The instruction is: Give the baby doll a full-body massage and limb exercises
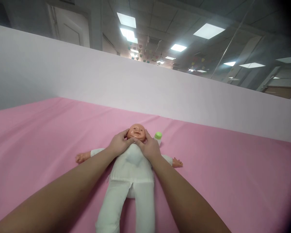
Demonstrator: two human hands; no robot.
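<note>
A baby doll [133,166] with a white cloth body lies on its back on a pink sheet [220,174], its arms stretched out sideways. My left hand [120,142] curves round one side of the doll's head, fingers along the cheek and thumb at the chin. On the other side my right hand [149,145] cups the head in the same way, its thumb beside the left one under the chin. Fingertips behind the head are hidden. Just beyond my right hand stands a small bottle with a green cap [158,135], partly covered by that hand.
A white partition wall [135,87] runs across behind the pink surface. Above it are lit ceiling panels [208,31], a glass pane and a door [70,27] at the upper left.
</note>
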